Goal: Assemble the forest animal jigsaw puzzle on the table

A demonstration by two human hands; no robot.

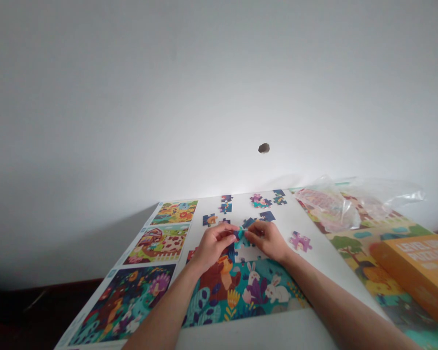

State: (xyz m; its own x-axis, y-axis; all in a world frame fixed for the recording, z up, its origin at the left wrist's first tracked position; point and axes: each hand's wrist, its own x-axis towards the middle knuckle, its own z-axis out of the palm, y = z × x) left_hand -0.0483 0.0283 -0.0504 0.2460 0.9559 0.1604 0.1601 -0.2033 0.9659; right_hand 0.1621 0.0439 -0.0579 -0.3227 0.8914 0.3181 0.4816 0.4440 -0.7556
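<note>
Just above the partly joined puzzle [222, 287], a small teal and dark blue puzzle piece [241, 233] sits between my two hands. The fingers of my left hand [214, 243] pinch its left side. From the right, my right hand [268, 239] closes thumb and finger on the same piece. The joined part shows a brown bear, white rabbits and leaves. Beyond my fingers lie loose dark blue pieces [266, 216] and an orange and blue piece [209, 220]. A purple piece [300, 241] lies to the right of my right hand.
Picture sheets [156, 244] line the table's left side. Several loose pieces [260, 201] lie near the wall [204, 97], which has a hole [264, 148]. To the right, a clear plastic bag [336, 209] and an orange box [419, 267] rest on more printed pictures [354, 248].
</note>
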